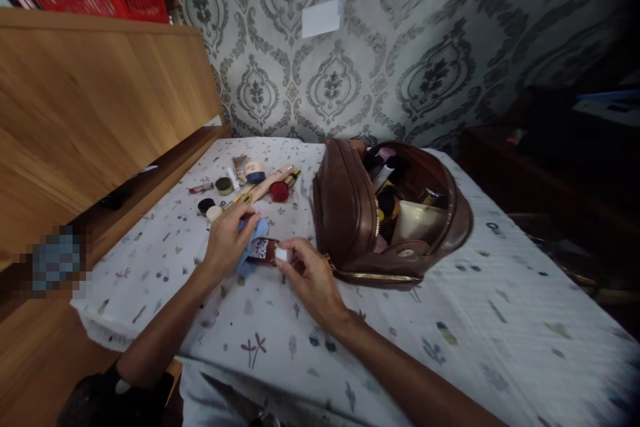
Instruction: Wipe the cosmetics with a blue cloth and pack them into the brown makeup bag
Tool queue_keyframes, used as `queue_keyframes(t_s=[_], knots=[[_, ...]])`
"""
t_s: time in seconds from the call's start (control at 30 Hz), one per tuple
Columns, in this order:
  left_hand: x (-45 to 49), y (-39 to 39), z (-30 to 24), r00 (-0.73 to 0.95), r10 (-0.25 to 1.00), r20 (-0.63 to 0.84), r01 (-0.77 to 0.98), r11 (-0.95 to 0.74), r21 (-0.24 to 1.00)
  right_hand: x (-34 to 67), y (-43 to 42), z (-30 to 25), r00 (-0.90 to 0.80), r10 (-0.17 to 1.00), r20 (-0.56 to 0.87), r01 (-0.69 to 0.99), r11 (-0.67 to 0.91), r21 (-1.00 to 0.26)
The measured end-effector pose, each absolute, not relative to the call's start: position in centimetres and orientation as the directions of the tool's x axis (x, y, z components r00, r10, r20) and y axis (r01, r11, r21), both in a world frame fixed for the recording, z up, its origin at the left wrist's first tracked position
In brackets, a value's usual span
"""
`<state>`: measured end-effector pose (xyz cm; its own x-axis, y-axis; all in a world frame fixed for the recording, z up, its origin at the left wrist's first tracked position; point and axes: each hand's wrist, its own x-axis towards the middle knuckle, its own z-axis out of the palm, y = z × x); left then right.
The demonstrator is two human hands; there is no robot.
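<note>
The left hand (227,241) clamps a blue cloth (249,250) against a small bottle (263,252), and the right hand (313,280) pinches its white cap (281,254). A brown bag (350,213) sits just beyond the right hand, and a wooden ledge (150,177) runs beyond the left, along the white sheet (450,327).

Your bed's white sheet (450,320), printed with small plants, carries an open brown leather zip bag (345,207) right of centre. Left of it lie loose cosmetics: a round red jar (279,191), a green-lidded pot (225,185), a black compact (206,205) and a long tan makeup brush (265,185).
</note>
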<state>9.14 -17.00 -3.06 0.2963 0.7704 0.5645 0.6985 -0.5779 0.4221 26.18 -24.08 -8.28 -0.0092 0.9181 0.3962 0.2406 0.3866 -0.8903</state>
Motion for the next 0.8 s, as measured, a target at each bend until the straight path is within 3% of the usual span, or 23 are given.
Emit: queue_keyframes(t_s=[0.1, 0.2, 0.4, 0.5, 0.67, 0.8], knots=[[10.4, -17.8, -2.1, 0.467, 0.723, 0.510, 0.560, -0.688, 0.462, 26.3, -24.4, -8.3, -0.103, 0.846, 0.524, 0.304, 0.528, -0.793], [10.5, -18.2, -2.6, 0.611, 0.720, 0.328, 0.579, -0.689, 0.435, 26.3, -24.6, -8.5, -0.175, 0.818, 0.548, 0.308, 0.574, -0.759], [7.6, -18.1, -4.1, 0.446, 0.855, 0.266, 0.666, -0.515, 0.540, 26.2, -24.6, -8.7, -0.221, 0.797, 0.563, 0.278, 0.604, -0.746], [7.1, -18.2, -4.6, 0.404, 0.870, 0.283, 0.698, -0.493, 0.520, 26.1, -24.6, -8.5, -0.163, 0.858, 0.488, 0.260, 0.514, -0.817], [7.7, -19.1, -5.0, 0.323, 0.865, 0.384, 0.708, -0.490, 0.508, 26.0, -24.3, -8.5, -0.213, 0.968, 0.131, 0.057, 0.146, -0.988], [7.4, -19.6, -4.8, 0.293, 0.880, 0.373, 0.672, -0.467, 0.574, 25.9, -24.1, -8.7, -0.224, 0.969, 0.105, -0.058, 0.094, -0.994]])
